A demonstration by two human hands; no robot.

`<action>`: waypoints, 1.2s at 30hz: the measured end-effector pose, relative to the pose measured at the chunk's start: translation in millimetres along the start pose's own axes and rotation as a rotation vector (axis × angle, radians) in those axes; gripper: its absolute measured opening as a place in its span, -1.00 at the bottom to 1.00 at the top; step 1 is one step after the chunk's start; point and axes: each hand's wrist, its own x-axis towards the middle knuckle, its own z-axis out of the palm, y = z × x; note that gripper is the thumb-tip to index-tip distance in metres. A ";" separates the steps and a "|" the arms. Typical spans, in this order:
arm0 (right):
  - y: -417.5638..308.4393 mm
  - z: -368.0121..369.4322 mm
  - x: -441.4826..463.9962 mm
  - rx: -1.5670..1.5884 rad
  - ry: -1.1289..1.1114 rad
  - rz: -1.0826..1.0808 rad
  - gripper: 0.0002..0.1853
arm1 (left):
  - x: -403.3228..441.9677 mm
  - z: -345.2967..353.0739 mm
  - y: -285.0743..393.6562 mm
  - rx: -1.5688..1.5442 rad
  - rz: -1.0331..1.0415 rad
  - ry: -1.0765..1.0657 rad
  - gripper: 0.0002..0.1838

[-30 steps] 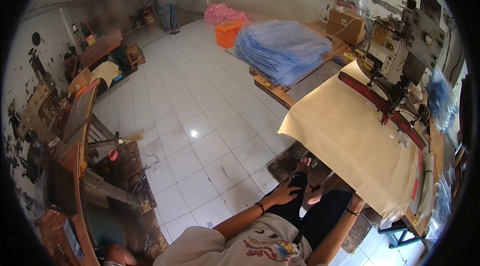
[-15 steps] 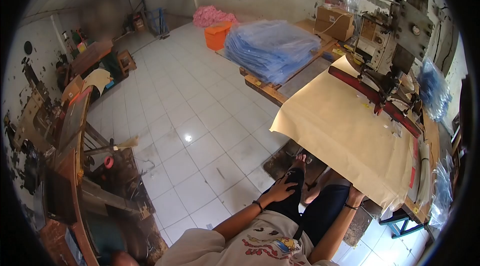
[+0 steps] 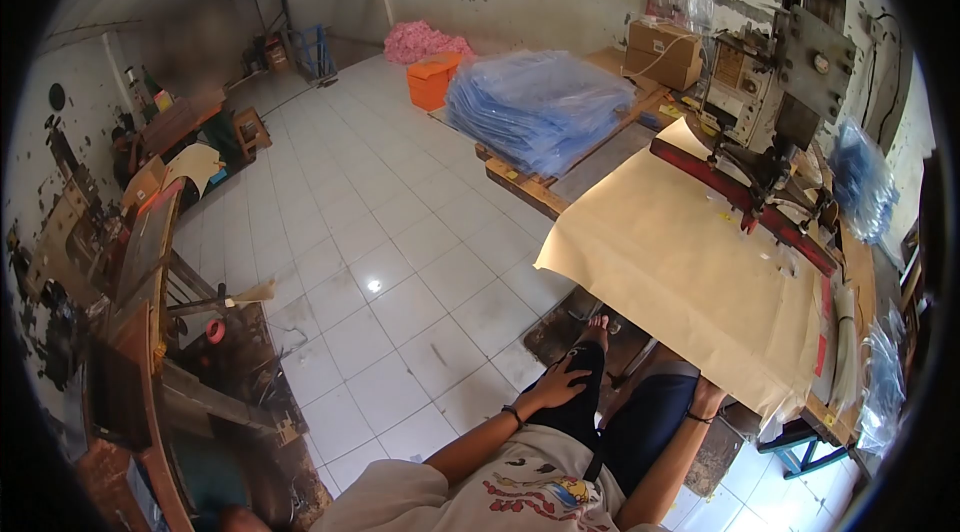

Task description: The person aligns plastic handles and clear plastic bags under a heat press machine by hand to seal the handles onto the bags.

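My left hand [image 3: 557, 387] lies on my left thigh with its fingers stretched out, holding nothing. My right hand [image 3: 708, 398] is at the near edge of a large brown paper sheet [image 3: 670, 262], beside my right knee. Its fingers are hidden under the edge, so I cannot tell whether they grip anything. The sheet covers the worktable on the right, and its left side hangs past the table. Across the sheet runs the long red bar [image 3: 743, 204] of a press machine [image 3: 812, 62], with clamps and small clear scraps around it.
A pile of bluish clear plastic sheets [image 3: 540, 107] lies on the table's far end, near a cardboard box [image 3: 662, 52]. An orange bin [image 3: 433, 80] and a pink heap [image 3: 425, 42] are beyond. Another workbench [image 3: 150, 272] lines the left. Plastic bags [image 3: 862, 182] hang at right.
The view has shifted slightly. My right foot, visible below the table before, is now mostly out of sight, and more of a metal bar shows there. Both hands stay in place.
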 end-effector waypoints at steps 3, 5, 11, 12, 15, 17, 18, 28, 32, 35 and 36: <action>-3.5 -0.7 -2.1 0.007 -0.009 0.025 -0.51 | 0.8 2.3 -1.7 0.010 0.022 0.013 -0.46; -3.0 -1.7 -1.4 0.003 -0.047 0.026 -0.51 | -0.9 1.8 0.5 -0.001 -0.001 0.006 -0.46; 2.6 1.3 1.7 -0.108 0.058 0.038 -0.51 | -3.4 -2.9 2.5 -0.034 0.036 0.030 -0.48; 3.7 0.2 -1.7 -0.154 0.126 0.022 -0.51 | -5.4 -3.5 1.6 -0.040 0.051 0.058 -0.48; 6.4 25.6 -8.8 -0.085 0.045 0.064 -0.51 | -2.6 3.4 -13.3 -0.043 0.097 0.111 -0.49; 1.4 31.9 -12.4 -0.083 0.031 0.061 -0.52 | -7.1 -0.2 -11.1 -0.075 0.082 0.106 -0.49; 4.0 21.3 -13.2 -0.088 0.030 0.060 -0.52 | -9.8 -3.1 -9.7 -0.090 0.068 0.108 -0.49; -120.2 172.6 -58.5 -1.410 0.009 0.494 -0.73 | -22.5 -9.3 15.2 -0.081 0.126 -0.036 -0.43; -206.4 268.4 -32.3 -1.282 -0.357 0.770 -0.84 | -26.0 -17.8 35.0 0.114 0.165 -0.198 -0.50; -203.3 296.3 36.6 -1.974 -0.274 0.312 -0.78 | -0.9 -106.9 114.7 0.022 0.210 -0.631 -0.59; -196.9 291.7 70.0 -2.111 -0.246 0.248 -0.74 | 7.7 -131.0 142.7 -0.135 0.236 -0.635 -0.61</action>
